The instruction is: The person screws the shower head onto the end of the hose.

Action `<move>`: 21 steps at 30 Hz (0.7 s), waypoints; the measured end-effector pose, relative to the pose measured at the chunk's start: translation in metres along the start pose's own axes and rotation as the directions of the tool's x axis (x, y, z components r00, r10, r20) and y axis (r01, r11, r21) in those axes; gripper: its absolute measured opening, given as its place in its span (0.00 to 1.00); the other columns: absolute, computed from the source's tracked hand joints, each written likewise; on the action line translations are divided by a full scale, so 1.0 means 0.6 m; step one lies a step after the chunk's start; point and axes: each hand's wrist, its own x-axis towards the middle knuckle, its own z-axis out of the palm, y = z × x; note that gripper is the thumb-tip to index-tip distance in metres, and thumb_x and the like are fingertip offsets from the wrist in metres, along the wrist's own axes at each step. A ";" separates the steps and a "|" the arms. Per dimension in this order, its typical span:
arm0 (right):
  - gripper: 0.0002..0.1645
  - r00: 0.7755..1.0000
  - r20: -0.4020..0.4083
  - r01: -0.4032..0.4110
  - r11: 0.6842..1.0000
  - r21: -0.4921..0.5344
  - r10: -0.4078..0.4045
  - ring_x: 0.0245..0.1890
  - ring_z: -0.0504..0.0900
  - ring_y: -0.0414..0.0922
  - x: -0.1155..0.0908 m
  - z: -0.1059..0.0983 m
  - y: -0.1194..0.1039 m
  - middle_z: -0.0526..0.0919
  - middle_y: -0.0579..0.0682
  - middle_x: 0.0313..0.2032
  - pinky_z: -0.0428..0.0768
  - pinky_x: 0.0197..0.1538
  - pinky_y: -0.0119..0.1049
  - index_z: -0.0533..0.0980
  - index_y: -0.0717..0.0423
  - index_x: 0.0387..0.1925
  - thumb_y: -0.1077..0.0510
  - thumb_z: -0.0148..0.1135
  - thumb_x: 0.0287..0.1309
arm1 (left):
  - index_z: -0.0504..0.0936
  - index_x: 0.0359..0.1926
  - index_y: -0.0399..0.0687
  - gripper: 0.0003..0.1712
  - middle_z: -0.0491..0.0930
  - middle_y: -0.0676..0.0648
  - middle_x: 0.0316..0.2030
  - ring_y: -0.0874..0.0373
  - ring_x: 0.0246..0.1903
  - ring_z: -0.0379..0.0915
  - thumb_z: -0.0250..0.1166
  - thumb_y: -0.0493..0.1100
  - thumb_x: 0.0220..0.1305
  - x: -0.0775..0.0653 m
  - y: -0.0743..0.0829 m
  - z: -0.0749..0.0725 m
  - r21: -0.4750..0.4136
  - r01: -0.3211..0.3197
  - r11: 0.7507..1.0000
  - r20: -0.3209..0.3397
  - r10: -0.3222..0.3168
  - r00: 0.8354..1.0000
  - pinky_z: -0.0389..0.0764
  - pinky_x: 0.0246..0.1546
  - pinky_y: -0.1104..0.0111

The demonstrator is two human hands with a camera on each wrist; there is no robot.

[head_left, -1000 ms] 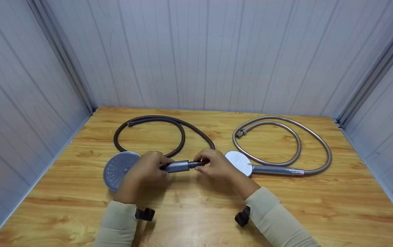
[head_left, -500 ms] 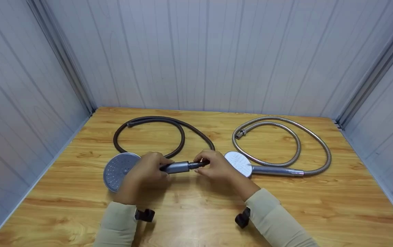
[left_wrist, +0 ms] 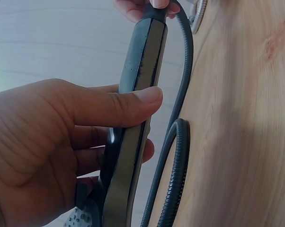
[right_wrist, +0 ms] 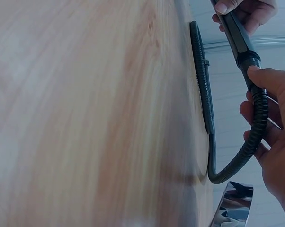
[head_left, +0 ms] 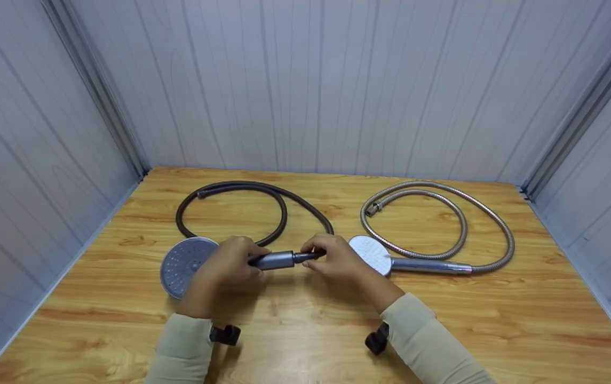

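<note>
My left hand (head_left: 233, 261) grips the handle of a grey and black shower head (head_left: 185, 266), thumb along one face and fingers behind it in the left wrist view. The round spray face lies to the left, partly covered by the wrist. At the handle's right end, my right hand (head_left: 334, 258) pinches the dark connector (right_wrist: 249, 61) of a black shower hose (head_left: 305, 200) with thumb and fingers. In the right wrist view the connector meets the handle end, and the hose (right_wrist: 239, 163) bends away below the fingers.
Right of my hands lies a chrome shower head (head_left: 372, 255) with a white face, joined to a coiled silver hose (head_left: 505, 234). The black hose loops behind my left hand. Pale panel walls (head_left: 305, 85) enclose the wooden table (head_left: 294, 341) at back and sides.
Both hands keep their hold in nearly the same place. The handle and connector have shifted only very slightly in the head view.
</note>
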 end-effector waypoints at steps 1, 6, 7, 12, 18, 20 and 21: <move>0.09 1.000 0.001 -0.004 1.000 -0.001 0.004 0.39 0.80 0.43 0.000 0.000 0.000 0.82 0.49 0.38 0.80 0.45 0.36 0.82 0.59 0.39 0.64 0.70 0.55 | 0.89 0.44 0.56 0.20 0.78 0.55 0.28 0.58 0.27 0.70 0.73 0.37 0.46 0.000 0.000 0.000 -0.001 0.000 1.000 -0.003 0.000 1.000 0.73 0.30 0.64; 0.10 1.000 0.015 -0.028 1.000 0.003 0.028 0.40 0.81 0.43 0.000 -0.002 -0.003 0.83 0.49 0.39 0.80 0.45 0.36 0.82 0.60 0.41 0.62 0.69 0.56 | 0.90 0.40 0.58 0.18 0.79 0.56 0.30 0.59 0.28 0.72 0.72 0.36 0.46 -0.002 0.002 0.002 -0.009 0.011 1.000 -0.020 -0.011 1.000 0.75 0.32 0.63; 0.11 0.999 0.017 -0.030 1.000 0.005 0.030 0.40 0.81 0.43 0.000 -0.003 -0.004 0.83 0.50 0.40 0.80 0.45 0.36 0.82 0.60 0.42 0.62 0.69 0.56 | 0.90 0.41 0.58 0.19 0.79 0.56 0.30 0.59 0.29 0.72 0.72 0.36 0.46 -0.002 0.003 0.003 -0.010 0.011 1.000 -0.023 -0.011 1.000 0.75 0.33 0.63; 0.09 0.999 0.019 -0.026 0.999 0.024 0.026 0.39 0.81 0.43 0.000 -0.005 -0.006 0.84 0.50 0.39 0.80 0.45 0.36 0.82 0.60 0.40 0.63 0.69 0.56 | 0.89 0.44 0.56 0.22 0.79 0.55 0.31 0.58 0.30 0.72 0.72 0.34 0.46 -0.004 0.003 0.001 -0.020 0.014 1.000 -0.013 -0.014 1.000 0.75 0.34 0.63; 0.08 1.000 0.013 -0.005 1.000 0.025 0.005 0.38 0.81 0.43 0.001 -0.007 -0.005 0.85 0.51 0.38 0.80 0.44 0.36 0.83 0.61 0.39 0.62 0.69 0.57 | 0.87 0.50 0.48 0.25 0.80 0.51 0.32 0.57 0.32 0.71 0.73 0.34 0.47 -0.002 0.003 -0.003 -0.027 0.022 0.999 0.014 -0.022 1.000 0.74 0.35 0.62; 0.08 1.000 0.017 -0.014 0.999 0.029 0.014 0.38 0.81 0.43 0.001 -0.007 -0.004 0.85 0.51 0.38 0.80 0.44 0.36 0.83 0.61 0.39 0.62 0.68 0.57 | 0.86 0.51 0.47 0.25 0.81 0.51 0.34 0.57 0.32 0.71 0.74 0.34 0.48 -0.001 0.002 -0.004 -0.021 0.023 1.000 0.022 -0.023 1.000 0.74 0.36 0.62; 0.08 1.000 0.020 -0.021 0.999 0.032 0.021 0.38 0.81 0.43 0.001 -0.007 -0.004 0.85 0.51 0.38 0.80 0.44 0.36 0.83 0.61 0.39 0.62 0.68 0.58 | 0.86 0.52 0.47 0.25 0.81 0.51 0.34 0.57 0.32 0.71 0.75 0.35 0.49 -0.001 0.002 -0.004 -0.020 0.028 0.999 0.026 -0.027 0.999 0.74 0.36 0.62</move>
